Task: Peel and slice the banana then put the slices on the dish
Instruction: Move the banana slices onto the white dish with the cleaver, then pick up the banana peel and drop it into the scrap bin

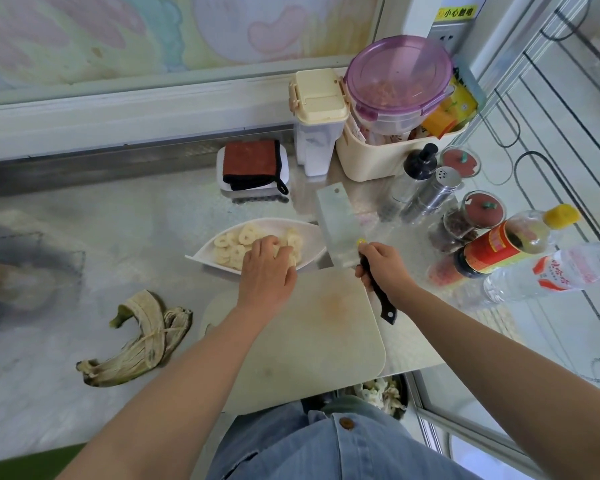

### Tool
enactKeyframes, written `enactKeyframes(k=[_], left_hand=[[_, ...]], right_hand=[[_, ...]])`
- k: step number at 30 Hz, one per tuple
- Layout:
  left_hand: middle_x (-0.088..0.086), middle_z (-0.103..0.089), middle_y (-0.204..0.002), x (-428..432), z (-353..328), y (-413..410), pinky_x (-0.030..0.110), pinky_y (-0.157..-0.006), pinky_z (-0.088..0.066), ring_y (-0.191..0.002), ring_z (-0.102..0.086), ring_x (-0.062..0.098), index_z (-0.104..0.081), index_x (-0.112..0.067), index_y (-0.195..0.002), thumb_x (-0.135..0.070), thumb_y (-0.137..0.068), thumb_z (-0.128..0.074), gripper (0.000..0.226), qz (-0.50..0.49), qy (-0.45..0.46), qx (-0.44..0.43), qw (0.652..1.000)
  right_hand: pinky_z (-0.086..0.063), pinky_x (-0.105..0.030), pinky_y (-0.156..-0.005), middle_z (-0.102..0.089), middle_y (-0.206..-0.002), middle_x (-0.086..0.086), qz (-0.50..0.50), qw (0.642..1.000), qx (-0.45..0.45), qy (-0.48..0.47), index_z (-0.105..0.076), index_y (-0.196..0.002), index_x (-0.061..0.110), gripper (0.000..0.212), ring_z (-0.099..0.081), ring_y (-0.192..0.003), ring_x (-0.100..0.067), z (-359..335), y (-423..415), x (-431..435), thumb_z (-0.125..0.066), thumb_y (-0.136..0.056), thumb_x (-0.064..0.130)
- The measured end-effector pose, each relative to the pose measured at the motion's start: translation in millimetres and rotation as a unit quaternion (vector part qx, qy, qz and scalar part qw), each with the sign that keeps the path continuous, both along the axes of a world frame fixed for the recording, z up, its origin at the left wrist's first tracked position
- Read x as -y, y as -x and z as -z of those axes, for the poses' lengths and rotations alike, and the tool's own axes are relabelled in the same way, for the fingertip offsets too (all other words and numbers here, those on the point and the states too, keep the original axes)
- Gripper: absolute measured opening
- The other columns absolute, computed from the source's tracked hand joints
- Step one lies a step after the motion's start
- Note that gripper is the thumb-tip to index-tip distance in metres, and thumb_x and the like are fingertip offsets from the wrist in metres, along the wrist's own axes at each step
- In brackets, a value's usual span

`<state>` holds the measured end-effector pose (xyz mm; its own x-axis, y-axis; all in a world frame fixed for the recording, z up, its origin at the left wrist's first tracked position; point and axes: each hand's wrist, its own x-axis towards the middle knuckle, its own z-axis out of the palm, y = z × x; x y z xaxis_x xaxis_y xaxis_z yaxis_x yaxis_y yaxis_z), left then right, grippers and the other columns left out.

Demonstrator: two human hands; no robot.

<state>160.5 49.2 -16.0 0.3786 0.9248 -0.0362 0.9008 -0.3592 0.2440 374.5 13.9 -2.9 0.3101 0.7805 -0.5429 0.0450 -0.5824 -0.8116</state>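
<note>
Shiny metal counter (125, 209) is holding a white leaf-shaped dish (201, 252) of round banana slices (236, 242); left hand (265, 271) is curling its fingers over them; right hand (383, 265) is gripping a black-handled cleaver (336, 230).

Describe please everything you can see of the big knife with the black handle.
The wide rectangular steel cleaver has a pale, shiny blade with a small hole near its far corner and a small yellow mark near the handle. The right hand grips its black handle, whose end sticks out below the fist. The blade points away from the person, held above the countertop beside the white leaf-shaped dish; its near edge overlaps the far corner of the pale cutting board; whether it touches either is unclear.
</note>
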Motion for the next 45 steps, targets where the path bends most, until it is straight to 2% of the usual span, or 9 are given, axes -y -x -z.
enactKeyframes(k=[6,11,13,17,24,33,36,41,45], left_hand=[[0.010,-0.051,-0.110,18.0,-2.3,-13.8,0.037,-0.077,-0.047,-0.096,-0.051,0.026,-0.058,-0.010,-0.119,-0.010,-0.083,-0.056,0.036,0.000,0.007,0.056,0.998],[0.008,-0.050,-0.109,36.8,-1.1,-16.6,0.035,-0.070,-0.046,-0.095,-0.052,0.025,-0.056,-0.010,-0.120,-0.009,-0.084,-0.052,0.036,-0.012,0.022,0.085,0.996],[0.008,-0.050,-0.112,45.7,1.4,-15.5,0.035,-0.070,-0.047,-0.098,-0.052,0.025,-0.053,-0.010,-0.123,-0.009,-0.084,-0.052,0.039,-0.033,0.027,0.106,0.994],[0.006,-0.049,-0.118,61.6,5.9,-9.3,0.035,-0.072,-0.047,-0.098,-0.054,0.024,-0.051,-0.012,-0.125,-0.009,-0.085,-0.051,0.040,-0.078,0.041,0.126,0.988],[0.004,-0.049,-0.118,84.5,9.6,5.4,0.032,-0.074,-0.046,-0.100,-0.053,0.021,-0.054,-0.016,-0.122,-0.011,-0.087,-0.051,0.035,-0.098,0.045,0.116,0.987],[0.002,-0.048,-0.115,107.1,22.6,31.9,0.025,-0.078,-0.042,-0.105,-0.047,0.018,-0.061,-0.019,-0.113,-0.015,-0.089,-0.053,0.026,-0.117,0.057,0.082,0.988],[0.003,-0.049,-0.116,113.6,24.0,43.5,0.026,-0.082,-0.041,-0.107,-0.046,0.019,-0.062,-0.019,-0.114,-0.017,-0.089,-0.054,0.026,-0.143,0.051,0.066,0.986],[0.007,-0.047,-0.129,126.8,26.3,61.8,0.035,-0.100,-0.038,-0.121,-0.040,0.024,-0.057,-0.018,-0.122,-0.017,-0.088,-0.053,0.034,-0.179,0.057,0.034,0.982],[0.010,-0.038,-0.142,142.3,25.8,73.6,0.037,-0.107,-0.032,-0.132,-0.033,0.026,-0.051,-0.016,-0.129,-0.018,-0.091,-0.051,0.038,-0.200,0.086,0.031,0.975]], right_hand=[[-0.040,-0.030,-0.049,-0.052,-0.063,-0.011,0.068,0.997,0.028,0.022,-0.046,-0.072,0.009,0.022,-0.047,-0.047,-0.020,9.0,-29.6,24.3,-0.048,-0.092,0.018],[-0.045,-0.032,-0.054,-0.054,-0.062,-0.005,-0.005,0.990,0.125,0.065,-0.052,-0.083,0.007,0.006,-0.052,-0.052,-0.022,19.1,-48.2,57.1,-0.058,-0.081,0.006],[-0.049,-0.032,-0.054,-0.055,-0.070,-0.006,-0.029,0.985,0.149,0.081,-0.052,-0.092,0.007,0.019,-0.055,-0.057,-0.023,23.3,-48.1,68.7,-0.063,-0.078,0.002],[-0.057,-0.047,-0.071,-0.056,-0.089,-0.012,-0.055,0.978,0.183,0.086,-0.047,-0.100,0.012,0.035,-0.061,-0.081,-0.034,33.3,-44.5,81.1,-0.067,-0.074,0.002],[-0.051,-0.042,-0.082,-0.058,-0.111,-0.014,-0.053,0.947,0.307,0.078,-0.040,-0.130,0.011,0.055,-0.058,-0.101,-0.034,41.1,-37.4,85.8,-0.061,-0.080,0.001],[-0.040,-0.040,-0.100,-0.040,-0.129,-0.021,-0.109,0.914,0.378,0.095,-0.039,-0.136,0.009,0.058,-0.043,-0.118,-0.038,39.4,-31.5,91.6,-0.059,-0.082,0.003],[-0.034,-0.042,-0.102,-0.035,-0.135,-0.020,-0.119,0.895,0.427,0.044,-0.034,-0.141,0.011,0.061,-0.035,-0.124,-0.037,30.4,-15.2,90.9,-0.056,-0.085,0.006],[-0.029,-0.042,-0.111,-0.028,-0.151,-0.008,-0.296,0.851,0.410,-0.141,-0.039,-0.141,0.018,0.059,-0.028,-0.137,-0.029,21.2,34.1,89.6,-0.058,-0.085,0.012],[-0.026,-0.042,-0.113,-0.012,-0.160,-0.002,-0.472,0.782,0.383,-0.140,-0.033,-0.146,0.022,0.056,-0.021,-0.142,-0.026,28.6,69.7,97.9,-0.052,-0.093,0.025]])
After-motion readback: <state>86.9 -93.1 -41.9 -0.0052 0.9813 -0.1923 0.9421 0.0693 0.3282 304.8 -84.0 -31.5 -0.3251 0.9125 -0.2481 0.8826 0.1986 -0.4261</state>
